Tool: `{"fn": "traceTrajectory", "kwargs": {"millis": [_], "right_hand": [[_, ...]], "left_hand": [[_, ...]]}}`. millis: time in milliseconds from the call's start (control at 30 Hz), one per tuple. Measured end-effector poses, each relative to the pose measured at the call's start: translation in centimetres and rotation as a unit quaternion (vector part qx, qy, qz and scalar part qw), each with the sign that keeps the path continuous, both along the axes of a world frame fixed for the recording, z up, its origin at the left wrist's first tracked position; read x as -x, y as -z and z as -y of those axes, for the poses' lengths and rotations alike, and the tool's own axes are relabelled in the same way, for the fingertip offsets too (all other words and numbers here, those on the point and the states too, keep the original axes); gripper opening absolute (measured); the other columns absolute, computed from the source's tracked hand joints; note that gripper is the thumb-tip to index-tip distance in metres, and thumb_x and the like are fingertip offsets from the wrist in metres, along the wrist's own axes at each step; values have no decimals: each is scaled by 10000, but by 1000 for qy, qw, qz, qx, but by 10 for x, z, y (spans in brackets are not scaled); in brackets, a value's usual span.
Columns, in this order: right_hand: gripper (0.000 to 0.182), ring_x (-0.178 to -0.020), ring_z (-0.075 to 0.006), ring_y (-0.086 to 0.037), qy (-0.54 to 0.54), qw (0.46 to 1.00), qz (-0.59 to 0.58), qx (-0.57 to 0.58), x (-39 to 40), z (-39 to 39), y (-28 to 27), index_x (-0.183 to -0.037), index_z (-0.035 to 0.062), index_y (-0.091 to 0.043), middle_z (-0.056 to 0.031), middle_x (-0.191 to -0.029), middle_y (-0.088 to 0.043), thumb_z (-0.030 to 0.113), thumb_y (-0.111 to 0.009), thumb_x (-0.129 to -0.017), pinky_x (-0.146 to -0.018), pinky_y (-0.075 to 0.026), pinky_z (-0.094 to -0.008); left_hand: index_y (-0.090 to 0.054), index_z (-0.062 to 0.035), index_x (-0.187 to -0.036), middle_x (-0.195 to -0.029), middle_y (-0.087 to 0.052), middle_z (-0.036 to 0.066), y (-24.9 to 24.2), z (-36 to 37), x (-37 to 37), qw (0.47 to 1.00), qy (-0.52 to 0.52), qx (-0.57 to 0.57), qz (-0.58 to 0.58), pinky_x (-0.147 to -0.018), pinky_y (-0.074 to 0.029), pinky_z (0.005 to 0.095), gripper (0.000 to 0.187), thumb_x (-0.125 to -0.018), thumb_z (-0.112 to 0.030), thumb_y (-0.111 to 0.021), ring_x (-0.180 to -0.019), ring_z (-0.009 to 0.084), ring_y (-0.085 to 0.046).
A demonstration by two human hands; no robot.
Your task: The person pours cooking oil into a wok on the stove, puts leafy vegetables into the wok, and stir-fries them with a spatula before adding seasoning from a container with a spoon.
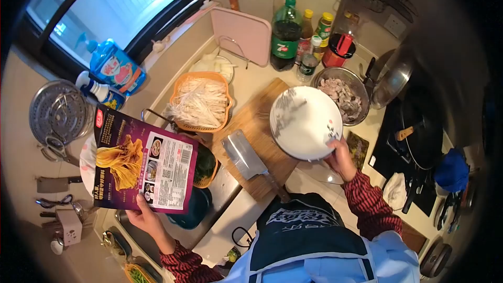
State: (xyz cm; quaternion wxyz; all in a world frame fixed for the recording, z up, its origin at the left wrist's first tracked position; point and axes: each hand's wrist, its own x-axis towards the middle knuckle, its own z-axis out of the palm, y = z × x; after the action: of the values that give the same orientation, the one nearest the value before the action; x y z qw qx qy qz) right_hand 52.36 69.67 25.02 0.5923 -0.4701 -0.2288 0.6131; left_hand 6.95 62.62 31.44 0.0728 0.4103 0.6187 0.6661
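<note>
The left hand (144, 215) grips the bottom edge of a purple food packet (141, 162), holding it up over the sink (209, 225). Just right of it, an orange basket (201, 102) of pale strips sits on the counter (251, 78). A cleaver (245, 156) lies on the wooden cutting board (259, 126). The right hand (341, 158) clasps the rim of a white plate (305, 121), tilted above the board's right end, beside a metal bowl (343, 94) of meat.

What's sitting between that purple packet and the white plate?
In the head view, a cleaver lies on the wooden cutting board between the purple packet and the white plate.
</note>
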Motion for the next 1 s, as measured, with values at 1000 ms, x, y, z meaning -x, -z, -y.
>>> {"fn": "traceTrajectory", "kwargs": {"millis": [1000], "right_hand": [[520,-889,-203,-501,-408,910,37,64,21,123,17,-1107,-12,-373,-93,-1001,-474,80,-467,-604,-750,-440,-292]], "left_hand": [[-525,-60,-676,-747,-559,57,-55,440,-190,695,-269,243,-621,-503,-387,226,111,-578,-71,-576,-609,135,-532]]}}
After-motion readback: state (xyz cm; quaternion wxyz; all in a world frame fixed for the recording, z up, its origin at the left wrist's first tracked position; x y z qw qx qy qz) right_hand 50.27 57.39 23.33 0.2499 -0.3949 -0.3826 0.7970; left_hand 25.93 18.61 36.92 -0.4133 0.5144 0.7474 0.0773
